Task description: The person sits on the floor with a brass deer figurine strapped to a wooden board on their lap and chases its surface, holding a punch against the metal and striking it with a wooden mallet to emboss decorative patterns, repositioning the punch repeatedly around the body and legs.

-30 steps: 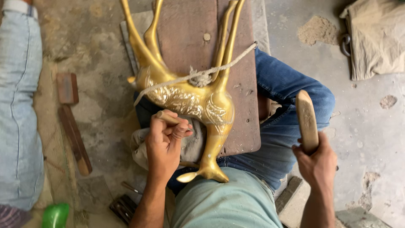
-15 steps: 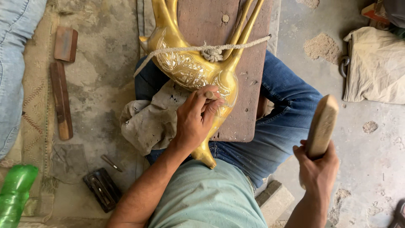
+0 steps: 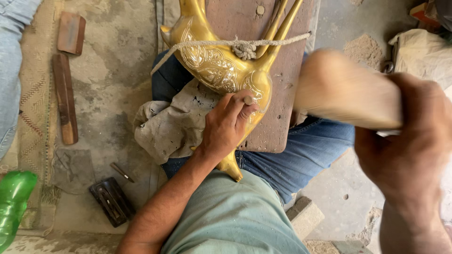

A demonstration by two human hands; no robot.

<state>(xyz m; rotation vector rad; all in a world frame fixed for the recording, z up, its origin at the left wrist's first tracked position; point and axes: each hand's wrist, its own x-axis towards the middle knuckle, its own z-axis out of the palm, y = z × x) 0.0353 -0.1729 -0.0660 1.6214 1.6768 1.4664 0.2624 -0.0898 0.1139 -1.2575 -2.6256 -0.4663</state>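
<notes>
Head view: my left hand (image 3: 226, 127) pinches a small punch (image 3: 247, 100) upright on the brass figure (image 3: 221, 70) over my lap; right hand (image 3: 409, 141), fist closed on a wooden mallet (image 3: 346, 89), hangs to its right.

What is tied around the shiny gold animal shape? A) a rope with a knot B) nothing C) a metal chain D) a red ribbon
A: a pale rope crosses the brass figure and bunches into a knot, holding it against the wooden board.
</notes>
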